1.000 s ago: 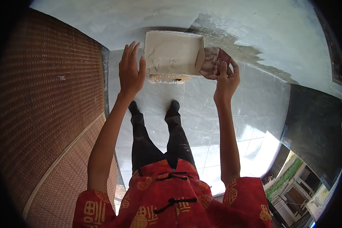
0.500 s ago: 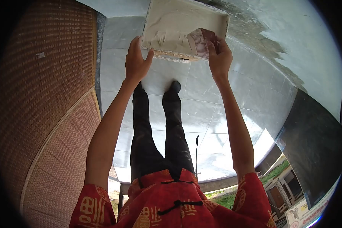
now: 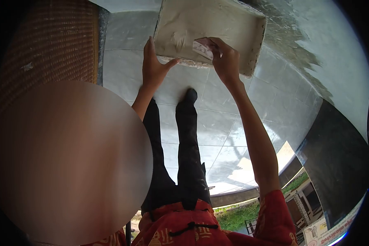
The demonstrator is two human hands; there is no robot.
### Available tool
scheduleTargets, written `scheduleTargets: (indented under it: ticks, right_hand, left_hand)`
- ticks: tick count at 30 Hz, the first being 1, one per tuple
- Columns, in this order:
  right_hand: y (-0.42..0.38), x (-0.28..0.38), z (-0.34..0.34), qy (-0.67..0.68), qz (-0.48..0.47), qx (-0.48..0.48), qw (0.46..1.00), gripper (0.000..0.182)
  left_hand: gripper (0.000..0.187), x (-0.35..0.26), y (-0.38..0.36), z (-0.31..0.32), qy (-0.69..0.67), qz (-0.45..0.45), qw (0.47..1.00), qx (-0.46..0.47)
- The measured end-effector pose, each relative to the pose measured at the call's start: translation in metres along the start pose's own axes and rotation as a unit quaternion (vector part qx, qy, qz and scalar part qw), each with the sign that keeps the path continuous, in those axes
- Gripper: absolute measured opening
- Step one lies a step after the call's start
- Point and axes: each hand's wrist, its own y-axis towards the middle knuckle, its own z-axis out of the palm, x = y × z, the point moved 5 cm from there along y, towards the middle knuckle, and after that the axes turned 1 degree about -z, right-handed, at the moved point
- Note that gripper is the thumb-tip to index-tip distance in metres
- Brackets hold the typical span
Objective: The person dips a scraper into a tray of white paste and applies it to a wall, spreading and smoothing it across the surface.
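Cream-coloured paste (image 3: pixel 209 18) is filling a shallow rectangular tray (image 3: pixel 257 51) at the top centre of the frame, its surface lying mostly smooth, with a rough ridge showing left of the middle. Pale crust is clinging to the tray's rim. Over the tray's lower part, the right hand (image 3: pixel 226 61) is holding a flat brown scraper (image 3: pixel 203 46), its grip closing firmly on the tool; whitish smears are coating the scraper's face, and its free end is pointing towards the left of the frame. Whether its edge is touching the paste cannot be told.

The left hand (image 3: pixel 155 73) is resting at the tray's lower-left corner, its grip standing wide: the thumb is lying by the lower rim and the fingers are pointing up along the left side. How much weight it is bearing is unclear.

Beneath, grey floor tiles (image 3: pixel 217 96) are running across the middle of the frame, catching bright light lower down. The person is wearing black trousers (image 3: pixel 187 135) and a red patterned shirt (image 3: pixel 188 229). A pale wall (image 3: pixel 344 57) is filling the upper right, a darker grey patch (image 3: pixel 287 35) spreading over it. A brown woven panel (image 3: pixel 63 53) is standing at the upper left, while a blurred disc (image 3: pixel 69 164) is covering the lower left.
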Motion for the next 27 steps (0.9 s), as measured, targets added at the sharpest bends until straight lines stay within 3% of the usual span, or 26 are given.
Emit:
scheduleTargets:
  ticks: [5,27]
  right_hand:
    - [0.001,-0.004,0.01,-0.013,-0.014,0.029,0.999,0.03]
    - [0.006,-0.005,0.017,0.001,-0.016,0.091,0.996,0.023]
  left_hand:
    - [0.118,0.0,0.0,0.008,0.009,0.001,0.999,-0.034]
    - [0.112,-0.001,0.0,0.01,0.003,-0.047,0.999,-0.016]
